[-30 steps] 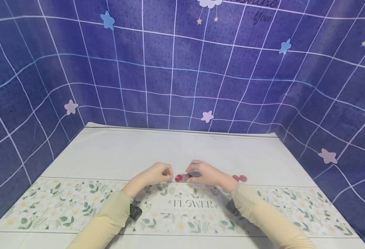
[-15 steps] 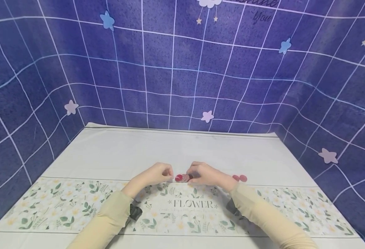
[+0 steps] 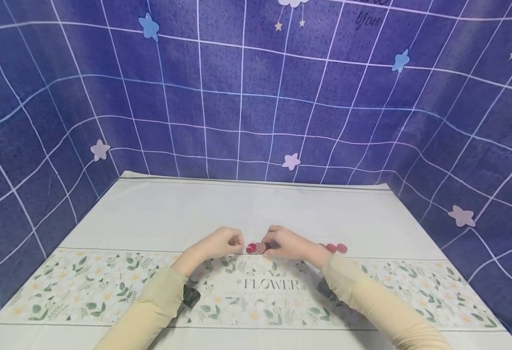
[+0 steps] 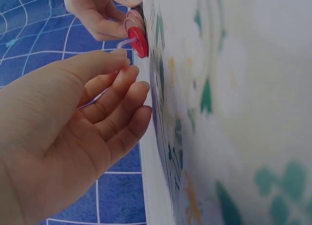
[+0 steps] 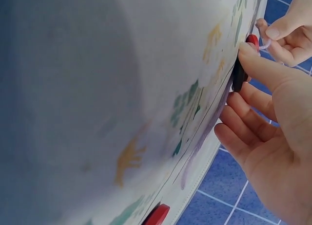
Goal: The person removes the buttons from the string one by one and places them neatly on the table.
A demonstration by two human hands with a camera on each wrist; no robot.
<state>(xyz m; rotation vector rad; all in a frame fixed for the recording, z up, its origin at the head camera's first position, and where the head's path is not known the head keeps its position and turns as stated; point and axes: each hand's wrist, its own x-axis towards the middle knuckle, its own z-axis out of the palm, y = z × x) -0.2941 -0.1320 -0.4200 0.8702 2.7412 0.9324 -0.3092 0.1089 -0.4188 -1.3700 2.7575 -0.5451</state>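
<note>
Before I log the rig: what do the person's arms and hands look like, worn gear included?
Left sleeve and right sleeve: long, plain, pale yellow-beige. A small black device sits at each wrist: left device, right device. Left hand and right hand ungloved. No cables visible.

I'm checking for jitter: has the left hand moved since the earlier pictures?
No, not visibly: in the head view the left hand keeps its place beyond and left of the FLOWER lettering, with no clear shift either way.
</note>
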